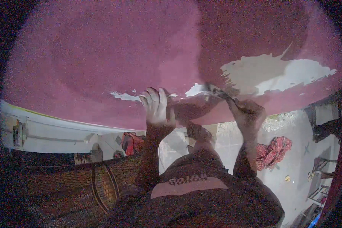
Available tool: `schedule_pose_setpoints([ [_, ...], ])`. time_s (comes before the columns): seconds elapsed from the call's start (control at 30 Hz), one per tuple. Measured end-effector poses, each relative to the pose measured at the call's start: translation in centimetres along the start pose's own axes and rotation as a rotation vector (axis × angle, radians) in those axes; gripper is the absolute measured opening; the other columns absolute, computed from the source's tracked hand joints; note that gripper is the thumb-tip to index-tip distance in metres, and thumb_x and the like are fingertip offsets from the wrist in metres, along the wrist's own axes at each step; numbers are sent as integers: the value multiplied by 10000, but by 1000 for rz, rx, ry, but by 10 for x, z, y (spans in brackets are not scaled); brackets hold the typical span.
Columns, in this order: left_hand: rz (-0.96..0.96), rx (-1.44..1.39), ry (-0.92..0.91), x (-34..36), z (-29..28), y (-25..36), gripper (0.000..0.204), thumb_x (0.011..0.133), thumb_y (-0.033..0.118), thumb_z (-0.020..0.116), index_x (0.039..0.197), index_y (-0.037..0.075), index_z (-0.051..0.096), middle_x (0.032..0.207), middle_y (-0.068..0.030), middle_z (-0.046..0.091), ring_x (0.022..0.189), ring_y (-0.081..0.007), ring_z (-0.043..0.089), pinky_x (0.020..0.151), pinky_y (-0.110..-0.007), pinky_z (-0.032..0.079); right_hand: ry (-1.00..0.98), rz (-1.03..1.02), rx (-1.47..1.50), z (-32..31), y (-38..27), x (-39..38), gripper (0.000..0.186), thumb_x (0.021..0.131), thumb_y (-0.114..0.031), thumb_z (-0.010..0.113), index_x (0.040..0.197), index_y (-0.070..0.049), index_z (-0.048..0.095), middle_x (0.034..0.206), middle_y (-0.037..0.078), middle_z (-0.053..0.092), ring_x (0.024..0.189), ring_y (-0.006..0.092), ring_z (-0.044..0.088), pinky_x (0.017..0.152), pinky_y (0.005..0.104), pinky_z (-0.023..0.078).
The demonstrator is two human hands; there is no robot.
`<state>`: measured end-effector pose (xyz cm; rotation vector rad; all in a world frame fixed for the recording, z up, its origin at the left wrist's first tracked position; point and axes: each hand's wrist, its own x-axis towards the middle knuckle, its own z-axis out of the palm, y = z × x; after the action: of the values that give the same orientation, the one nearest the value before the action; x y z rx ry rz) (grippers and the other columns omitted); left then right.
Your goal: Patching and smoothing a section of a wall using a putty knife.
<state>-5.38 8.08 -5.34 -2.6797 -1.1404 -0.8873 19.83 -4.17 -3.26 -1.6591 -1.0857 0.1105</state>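
A broad pink surface (pixel 114 45) fills the upper half of the view, with jagged white patches on it. The largest patch (pixel 266 72) lies at the right, partly in shade. My left hand (pixel 155 104) rests its fingertips on the pink near a thin white streak (pixel 125 96), fingers apart and nothing held. To its right, my right hand (pixel 247 110) is closed around a slim dark tool (pixel 216 90), whose tip meets the surface beside a small white patch (pixel 194 90). The tool's exact kind is too blurred to tell.
Below the pink surface's edge is a pale floor with a crumpled red patterned cloth (pixel 275 152) at the right. A red item (pixel 133 143) lies at the left, near brown woven material (pixel 64 186). Dark metal frames (pixel 319 190) stand at the far right.
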Motion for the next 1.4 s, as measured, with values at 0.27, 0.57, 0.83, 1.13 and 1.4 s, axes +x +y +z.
schedule_pose_setpoints([
  [0.27, 11, 22, 55, 5, -6, 6, 724, 726, 106, 588, 1355, -93, 290, 1317, -413, 298, 1254, -578, 247, 1040, -669, 157, 111, 6, 132, 23, 16, -20, 127, 682, -106, 803, 725, -41, 704, 691, 57, 690, 592, 126, 644, 576, 248, 501],
  [0.57, 125, -218, 292, -13, -16, 8, 591, 687, -51, 512, 1273, 26, 525, 1202, -225, 564, 1130, -390, 531, 1031, -522, 334, 30, 22, 269, 35, 26, -43, 164, 745, -14, 755, 837, 14, 622, 660, 16, 613, 613, 42, 517, 551, 200, 437],
  [0.83, -205, -845, -279, -28, 16, 31, 286, 869, 100, 515, 1137, 24, 581, 1100, -187, 620, 1029, -297, 609, 903, -369, 466, 136, 10, 98, 45, 29, -55, 191, 722, -183, 782, 766, -49, 653, 639, 49, 624, 528, 92, 528, 518, 241, 436],
  [1.13, -443, -1371, -519, -14, 56, 68, 421, 1027, 266, 284, 1307, -31, 386, 1295, -165, 477, 1211, -230, 464, 1048, -374, 340, 217, 131, 220, 53, 42, -57, 189, 668, -84, 825, 698, -38, 644, 593, 20, 633, 540, 43, 519, 504, 224, 443],
  [1.4, -433, -1387, -737, -11, 27, 42, 397, 1017, 242, 305, 1311, -8, 399, 1160, -185, 592, 1040, -251, 600, 896, -354, 457, 145, -4, 142, 43, 26, -39, 240, 662, -175, 832, 640, -22, 648, 583, 46, 633, 511, 57, 554, 478, 234, 447],
])
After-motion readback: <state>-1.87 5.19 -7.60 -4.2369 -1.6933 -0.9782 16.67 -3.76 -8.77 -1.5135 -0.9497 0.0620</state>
